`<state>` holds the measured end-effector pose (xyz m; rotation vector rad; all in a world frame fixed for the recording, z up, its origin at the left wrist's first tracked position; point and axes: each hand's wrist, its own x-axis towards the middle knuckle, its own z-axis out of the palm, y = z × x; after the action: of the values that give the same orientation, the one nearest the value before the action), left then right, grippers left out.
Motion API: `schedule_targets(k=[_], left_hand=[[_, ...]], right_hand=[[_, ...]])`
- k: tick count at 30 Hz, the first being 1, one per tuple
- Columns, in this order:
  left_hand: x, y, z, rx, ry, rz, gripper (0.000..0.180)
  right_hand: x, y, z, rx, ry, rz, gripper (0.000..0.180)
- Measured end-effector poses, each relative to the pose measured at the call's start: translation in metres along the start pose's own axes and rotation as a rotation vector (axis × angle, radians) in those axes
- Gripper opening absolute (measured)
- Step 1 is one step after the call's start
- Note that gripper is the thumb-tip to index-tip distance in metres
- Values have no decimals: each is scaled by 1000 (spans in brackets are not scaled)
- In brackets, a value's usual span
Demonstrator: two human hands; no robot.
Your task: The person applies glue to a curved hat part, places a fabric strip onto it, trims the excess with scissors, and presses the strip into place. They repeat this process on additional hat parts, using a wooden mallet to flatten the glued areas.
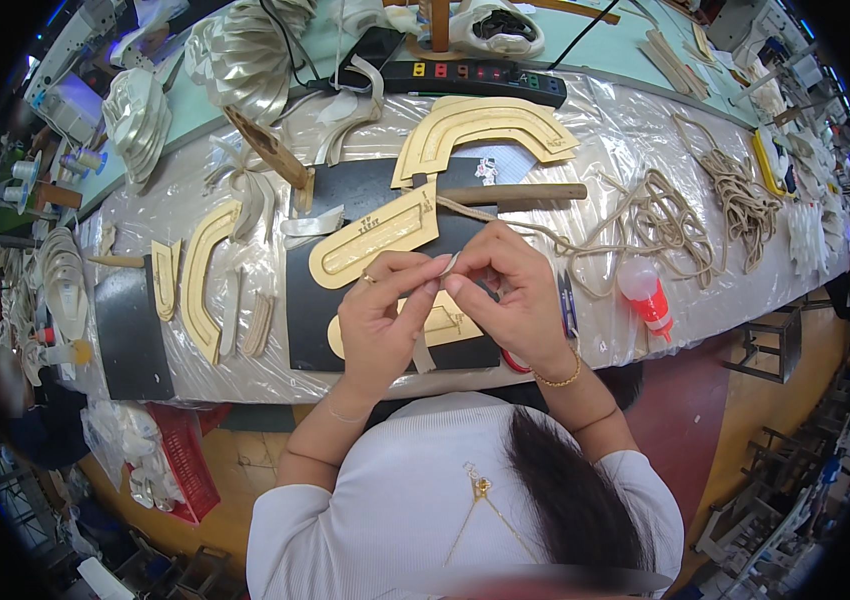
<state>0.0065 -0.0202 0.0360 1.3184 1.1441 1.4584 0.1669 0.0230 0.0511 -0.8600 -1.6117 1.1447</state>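
Observation:
Over the black board (310, 330), my left hand (385, 315) and my right hand (510, 290) meet, fingertips pinched together on a narrow pale strip (451, 266). A length of similar strip (424, 355) hangs below my left hand; whether it is the same piece is hidden by my fingers. Just beyond my hands lies a cream card template (375, 240) with a long slot. Another cream template (450, 322) is partly covered by my hands. Behind them rests a tool with a wooden handle (525, 193).
Beige cord (660, 215) lies loosely coiled to the right, near a red and clear squeeze bottle (647, 300). Curved cream templates (490, 130) and a power strip (475, 80) are at the back. A wooden post (267, 148) and stacked pale pieces (137, 122) stand left.

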Motion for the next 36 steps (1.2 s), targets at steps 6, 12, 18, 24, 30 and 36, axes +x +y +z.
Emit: schedule_targets(k=[6,12,18,24,30,36], left_hand=[[5,5,-15,110,-90,-172,18],[8,-2,-8,-364,19,-158,15],[3,-9,-4,-286,69,-77,10],[16,-15,-14,-734,308,-235,16],[24,-11,-33,-769,412,-247,20],[28,-12,-38,-728,461,-215,30]], right_hand=[[-2,-3,-1,-125,-40,-44,9],[-2,8,5,-99,30,-188,9],[-4,20,9,74,7,-42,11],[-15,22,3,401,222,-26,10],[-36,26,-34,662,466,42,15],[-83,27,-122,471,982,-2,9]])
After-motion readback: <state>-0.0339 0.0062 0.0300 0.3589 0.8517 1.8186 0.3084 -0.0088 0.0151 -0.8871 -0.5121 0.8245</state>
